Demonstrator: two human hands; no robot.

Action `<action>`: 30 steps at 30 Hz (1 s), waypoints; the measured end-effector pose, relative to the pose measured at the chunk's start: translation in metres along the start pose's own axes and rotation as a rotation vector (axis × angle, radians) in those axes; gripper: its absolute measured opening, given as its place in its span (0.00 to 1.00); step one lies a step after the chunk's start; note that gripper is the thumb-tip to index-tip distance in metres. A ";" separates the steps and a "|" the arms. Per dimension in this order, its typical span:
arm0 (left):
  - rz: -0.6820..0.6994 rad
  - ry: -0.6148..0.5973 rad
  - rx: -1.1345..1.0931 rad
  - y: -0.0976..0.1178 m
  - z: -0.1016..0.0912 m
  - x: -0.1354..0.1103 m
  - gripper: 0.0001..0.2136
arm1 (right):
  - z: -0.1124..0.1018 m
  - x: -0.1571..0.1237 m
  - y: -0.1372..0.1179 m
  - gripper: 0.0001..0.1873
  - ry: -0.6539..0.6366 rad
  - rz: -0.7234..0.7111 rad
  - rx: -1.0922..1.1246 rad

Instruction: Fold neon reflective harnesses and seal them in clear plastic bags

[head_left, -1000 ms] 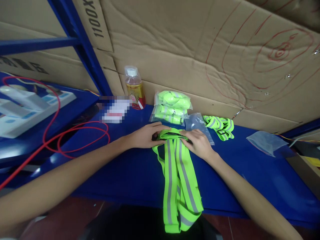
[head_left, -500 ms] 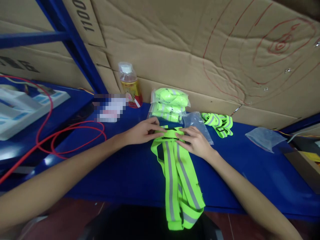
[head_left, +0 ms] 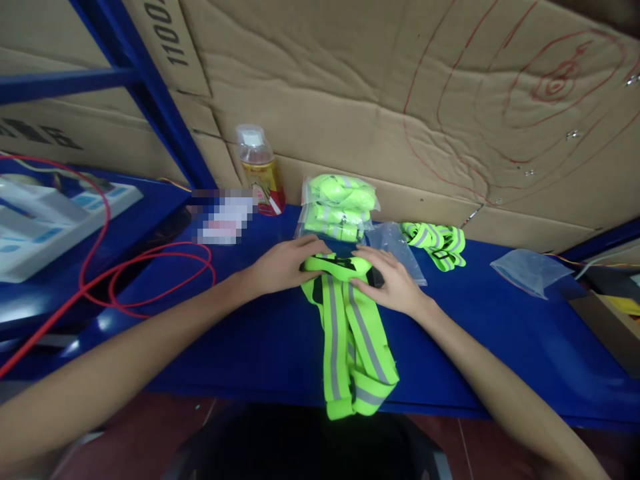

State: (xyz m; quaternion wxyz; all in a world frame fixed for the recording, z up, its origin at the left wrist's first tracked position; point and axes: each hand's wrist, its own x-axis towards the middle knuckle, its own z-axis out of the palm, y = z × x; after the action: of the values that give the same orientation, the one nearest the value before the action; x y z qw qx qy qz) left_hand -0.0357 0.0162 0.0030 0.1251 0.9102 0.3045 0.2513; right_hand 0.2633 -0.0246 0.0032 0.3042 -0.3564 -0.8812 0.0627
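A neon-yellow reflective strap harness [head_left: 334, 340] with grey stripes lies lengthwise on the blue table, its lower loops reaching the front edge. My left hand [head_left: 286, 265] is closed on the left end of its bunched top. On the right end, my right hand [head_left: 391, 279] pinches the same bundle between thumb and fingers. Black buckle parts show between the hands, partly covered by fingers. Just behind are stacked clear bags [head_left: 340, 207] of folded neon straps. An opened-looking clear plastic bag [head_left: 397, 250] lies behind my right hand.
Another loose neon strap bundle [head_left: 437, 241] lies at the back right, with a clear bag [head_left: 531, 272] farther right. A bottle [head_left: 262, 175] stands against the cardboard wall. Red cable [head_left: 150, 250] coils on the left near a white power strip [head_left: 65, 227]. A box [head_left: 607, 327] sits far right.
The harness's top has been folded over into a thicker bundle between my hands. Its lower loops have drawn up toward the table's edge. My fingers have closed further round the ends.
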 end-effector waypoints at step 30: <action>0.023 0.022 0.064 0.006 0.016 -0.006 0.19 | -0.003 -0.003 0.003 0.11 -0.111 -0.057 -0.118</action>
State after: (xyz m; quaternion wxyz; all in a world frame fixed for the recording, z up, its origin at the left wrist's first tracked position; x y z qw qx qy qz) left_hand -0.0288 0.0065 -0.0103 0.0896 0.9144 0.3031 0.2529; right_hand 0.2687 -0.0252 0.0033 0.2351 -0.3443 -0.9087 0.0218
